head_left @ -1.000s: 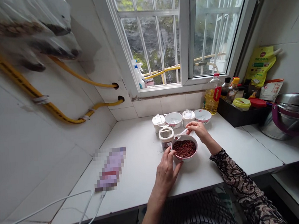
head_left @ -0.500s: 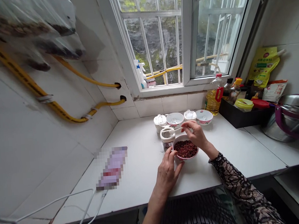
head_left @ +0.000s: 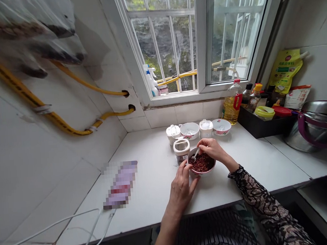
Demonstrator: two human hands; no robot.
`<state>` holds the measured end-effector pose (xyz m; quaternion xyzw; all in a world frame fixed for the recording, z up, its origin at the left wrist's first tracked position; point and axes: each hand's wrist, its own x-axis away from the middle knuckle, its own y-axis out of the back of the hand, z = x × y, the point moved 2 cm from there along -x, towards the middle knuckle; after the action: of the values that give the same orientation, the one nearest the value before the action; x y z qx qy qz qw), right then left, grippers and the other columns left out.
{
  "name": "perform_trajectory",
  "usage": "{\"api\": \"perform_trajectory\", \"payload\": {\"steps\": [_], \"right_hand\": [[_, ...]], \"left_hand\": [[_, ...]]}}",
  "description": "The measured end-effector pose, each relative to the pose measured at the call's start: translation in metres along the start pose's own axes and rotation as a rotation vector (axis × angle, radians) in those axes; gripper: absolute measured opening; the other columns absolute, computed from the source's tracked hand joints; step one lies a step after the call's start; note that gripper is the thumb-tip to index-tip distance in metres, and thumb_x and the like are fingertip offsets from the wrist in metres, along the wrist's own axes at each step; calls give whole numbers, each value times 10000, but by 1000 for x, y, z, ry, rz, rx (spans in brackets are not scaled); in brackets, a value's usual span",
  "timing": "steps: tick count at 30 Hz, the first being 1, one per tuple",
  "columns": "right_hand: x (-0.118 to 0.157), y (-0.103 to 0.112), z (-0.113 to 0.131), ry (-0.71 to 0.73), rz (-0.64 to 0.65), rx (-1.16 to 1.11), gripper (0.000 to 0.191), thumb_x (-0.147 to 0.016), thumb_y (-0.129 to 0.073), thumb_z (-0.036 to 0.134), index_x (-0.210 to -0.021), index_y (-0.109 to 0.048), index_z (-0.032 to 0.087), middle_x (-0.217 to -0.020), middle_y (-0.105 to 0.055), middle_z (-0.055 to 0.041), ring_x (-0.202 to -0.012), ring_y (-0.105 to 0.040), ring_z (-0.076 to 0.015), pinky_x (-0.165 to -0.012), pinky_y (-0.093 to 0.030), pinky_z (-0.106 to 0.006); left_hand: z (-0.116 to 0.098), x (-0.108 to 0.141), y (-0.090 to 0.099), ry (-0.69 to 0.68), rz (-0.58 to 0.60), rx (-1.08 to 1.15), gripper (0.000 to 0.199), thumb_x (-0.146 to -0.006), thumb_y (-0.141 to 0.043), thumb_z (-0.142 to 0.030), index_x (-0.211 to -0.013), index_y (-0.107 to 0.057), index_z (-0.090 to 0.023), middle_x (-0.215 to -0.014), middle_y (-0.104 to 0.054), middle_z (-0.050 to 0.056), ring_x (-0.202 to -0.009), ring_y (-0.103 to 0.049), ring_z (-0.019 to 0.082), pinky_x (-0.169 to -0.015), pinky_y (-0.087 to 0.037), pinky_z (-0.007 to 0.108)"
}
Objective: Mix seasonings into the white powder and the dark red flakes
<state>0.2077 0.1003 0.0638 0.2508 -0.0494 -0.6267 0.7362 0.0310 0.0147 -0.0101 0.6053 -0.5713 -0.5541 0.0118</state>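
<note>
black lace sleeve, perhaps striped apron

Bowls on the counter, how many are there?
3: a white bowl and another white bowl at the back by the wall, and a bowl of reddish grains in front, steadied by the left hand.

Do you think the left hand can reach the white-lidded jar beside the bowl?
Probably yes: the left hand grips the bowl beside the jar, nothing between them, though it must release the bowl.
</note>
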Motion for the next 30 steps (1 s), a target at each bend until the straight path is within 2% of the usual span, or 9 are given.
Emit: {"api": "perform_trajectory", "payload": {"steps": [3, 7, 15, 24, 30], "right_hand": [[-3, 7, -5, -102, -23, -163, 92, -720, -545, 178, -717, -637, 177, -519, -663, 15, -518, -624, -142, -595, -503, -249], [-6, 14, -10, -128, -52, -265, 86, -687, -567, 210, -703, -640, 170, -506, -659, 11, -499, -612, -144, -594, -515, -263], [-4, 11, -13, -98, -96, -116, 104, -702, -534, 192, -711, -637, 182, -510, -650, 18, -519, -623, -147, -588, -509, -251], [-2, 13, -5, 6, -126, 83, 147, -740, -504, 162, -740, -648, 191, -540, -668, 17, -539, -631, -156, -620, -491, -265], [-2, 12, -8, -37, -131, 29, 135, -720, -512, 166, -720, -644, 194, -527, -660, 20, -540, -633, -158, -603, -496, -261]], "left_hand": [[0, 0, 1, 7, 8, 6, 393, -881, -599, -208, -1237, -434, -232, -1373, -515, 140, -1245, -567, 272, -919, -570, 399], [-1, -1, 1, 13, 8, 1, 391, -878, -599, -204, -1234, -438, -231, -1377, -514, 141, -1243, -568, 274, -913, -574, 402], [-2, -1, 2, -1, 8, -2, 406, -877, -601, -188, -1243, -429, -217, -1372, -513, 154, -1246, -564, 276, -920, -569, 395], [-2, -1, 1, 4, -1, -5, 399, -874, -601, -192, -1235, -434, -227, -1364, -523, 142, -1226, -580, 277, -897, -578, 399], [-2, -2, 3, -5, 8, -3, 414, -868, -608, -188, -1240, -431, -226, -1370, -521, 149, -1243, -570, 276, -904, -576, 397]]}}
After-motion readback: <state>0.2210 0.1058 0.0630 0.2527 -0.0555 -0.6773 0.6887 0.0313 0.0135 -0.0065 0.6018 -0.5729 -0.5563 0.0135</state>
